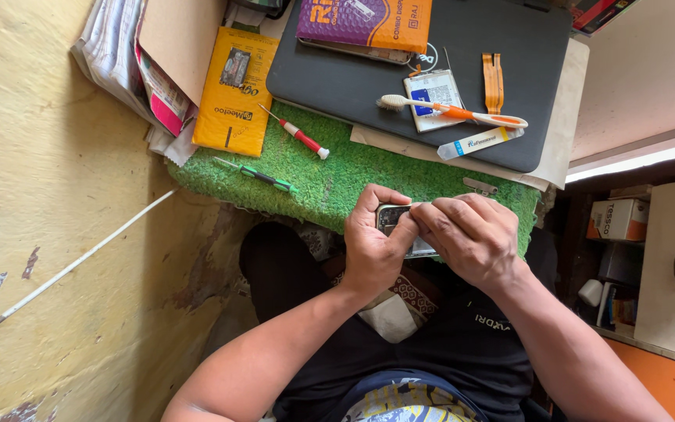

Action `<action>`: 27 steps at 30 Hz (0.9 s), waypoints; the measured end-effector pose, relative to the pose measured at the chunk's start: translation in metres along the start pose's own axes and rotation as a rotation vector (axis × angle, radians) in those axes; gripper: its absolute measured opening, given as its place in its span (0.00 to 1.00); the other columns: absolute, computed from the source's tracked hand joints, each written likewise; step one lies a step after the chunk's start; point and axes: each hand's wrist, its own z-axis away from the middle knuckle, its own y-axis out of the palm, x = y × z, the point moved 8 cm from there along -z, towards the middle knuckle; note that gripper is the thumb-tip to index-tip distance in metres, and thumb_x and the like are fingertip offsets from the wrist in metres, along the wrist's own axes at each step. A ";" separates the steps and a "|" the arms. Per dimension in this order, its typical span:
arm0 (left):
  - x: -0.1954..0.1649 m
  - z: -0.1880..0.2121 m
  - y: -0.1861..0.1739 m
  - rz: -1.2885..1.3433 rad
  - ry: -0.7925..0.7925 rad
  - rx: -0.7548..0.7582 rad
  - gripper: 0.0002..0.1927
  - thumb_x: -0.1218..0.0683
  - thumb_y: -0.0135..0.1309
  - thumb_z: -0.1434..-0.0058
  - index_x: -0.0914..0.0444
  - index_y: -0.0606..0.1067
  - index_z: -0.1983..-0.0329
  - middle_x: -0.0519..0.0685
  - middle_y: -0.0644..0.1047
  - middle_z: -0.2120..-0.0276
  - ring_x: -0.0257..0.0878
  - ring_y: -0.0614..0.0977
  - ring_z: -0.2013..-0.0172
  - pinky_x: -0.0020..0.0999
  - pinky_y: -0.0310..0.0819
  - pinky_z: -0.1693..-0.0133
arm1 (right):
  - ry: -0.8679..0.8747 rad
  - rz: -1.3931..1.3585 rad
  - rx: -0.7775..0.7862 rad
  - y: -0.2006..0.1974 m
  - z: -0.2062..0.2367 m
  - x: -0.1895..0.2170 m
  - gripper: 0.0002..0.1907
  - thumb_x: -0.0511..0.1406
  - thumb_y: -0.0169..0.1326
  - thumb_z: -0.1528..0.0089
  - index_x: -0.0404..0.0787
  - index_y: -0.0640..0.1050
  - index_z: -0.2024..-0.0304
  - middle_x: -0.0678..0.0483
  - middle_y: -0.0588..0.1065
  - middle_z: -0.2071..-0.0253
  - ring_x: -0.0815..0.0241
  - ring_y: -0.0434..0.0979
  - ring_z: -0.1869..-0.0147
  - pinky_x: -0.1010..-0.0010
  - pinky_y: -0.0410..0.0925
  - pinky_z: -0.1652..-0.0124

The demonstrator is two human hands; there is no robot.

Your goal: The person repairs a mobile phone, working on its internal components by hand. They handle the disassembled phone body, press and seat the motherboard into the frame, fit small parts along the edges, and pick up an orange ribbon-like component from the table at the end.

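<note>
A small phone (391, 217) with its dark inner side showing is gripped between both hands at the near edge of a green grass-like mat (330, 168). My left hand (374, 246) wraps the phone's left side, thumb and fingers pressed on it. From the right, my right hand (474, 238) covers most of the phone, its fingertips on the top edge. Much of the phone is hidden under the fingers.
On the mat lie a red-handled screwdriver (300, 137) and a green-handled screwdriver (263, 177). A closed dark laptop (353, 78) carries a toothbrush (455, 111), orange pry tools (493, 80), a white tube (480, 142) and a purple box (365, 22). A yellow padded envelope (236, 90) and stacked papers (119, 55) lie at left.
</note>
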 end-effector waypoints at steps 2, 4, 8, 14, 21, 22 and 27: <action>0.001 0.000 0.000 0.020 -0.011 0.012 0.08 0.63 0.58 0.34 0.64 0.70 0.55 0.39 0.73 0.71 0.23 0.72 0.71 0.21 0.69 0.70 | -0.013 0.011 -0.006 0.000 -0.001 0.001 0.15 0.34 0.67 0.44 0.37 0.82 0.55 0.53 0.78 0.62 0.56 0.80 0.62 0.66 0.73 0.64; 0.002 -0.001 0.000 0.050 -0.010 0.010 0.08 0.63 0.57 0.33 0.64 0.70 0.55 0.39 0.73 0.70 0.23 0.72 0.70 0.20 0.69 0.69 | -0.019 -0.001 -0.004 0.002 -0.003 0.001 0.16 0.35 0.68 0.44 0.37 0.82 0.55 0.52 0.78 0.62 0.56 0.80 0.62 0.66 0.73 0.64; 0.004 -0.002 -0.002 0.134 -0.025 -0.014 0.08 0.65 0.55 0.33 0.64 0.70 0.54 0.39 0.72 0.68 0.22 0.71 0.69 0.20 0.68 0.68 | 0.020 -0.039 -0.017 0.004 -0.006 -0.003 0.13 0.34 0.69 0.43 0.37 0.81 0.59 0.52 0.79 0.62 0.58 0.80 0.63 0.67 0.73 0.64; 0.007 -0.002 -0.004 0.106 -0.045 -0.037 0.08 0.64 0.55 0.34 0.64 0.70 0.55 0.38 0.72 0.69 0.22 0.70 0.70 0.20 0.67 0.69 | 0.053 -0.067 -0.018 0.002 -0.008 -0.008 0.11 0.30 0.68 0.43 0.36 0.80 0.61 0.52 0.78 0.64 0.57 0.79 0.64 0.67 0.73 0.64; 0.009 -0.002 -0.006 0.136 -0.063 -0.038 0.08 0.64 0.55 0.34 0.64 0.70 0.55 0.39 0.72 0.69 0.22 0.71 0.70 0.20 0.67 0.69 | 0.057 -0.061 -0.008 0.001 -0.010 -0.006 0.10 0.29 0.68 0.44 0.35 0.80 0.62 0.52 0.77 0.64 0.57 0.78 0.65 0.67 0.73 0.65; 0.009 -0.002 -0.006 0.133 -0.066 -0.041 0.08 0.64 0.55 0.34 0.64 0.71 0.55 0.39 0.72 0.70 0.22 0.71 0.71 0.20 0.67 0.69 | 0.058 -0.060 -0.008 0.000 -0.010 -0.006 0.11 0.29 0.68 0.44 0.35 0.80 0.62 0.52 0.77 0.64 0.57 0.78 0.65 0.67 0.73 0.65; 0.009 -0.003 -0.006 0.133 -0.059 -0.041 0.08 0.64 0.55 0.35 0.64 0.71 0.56 0.39 0.73 0.69 0.22 0.71 0.70 0.20 0.68 0.69 | 0.061 -0.037 0.012 0.001 -0.010 -0.005 0.11 0.29 0.68 0.46 0.35 0.80 0.63 0.51 0.76 0.64 0.57 0.77 0.65 0.66 0.73 0.64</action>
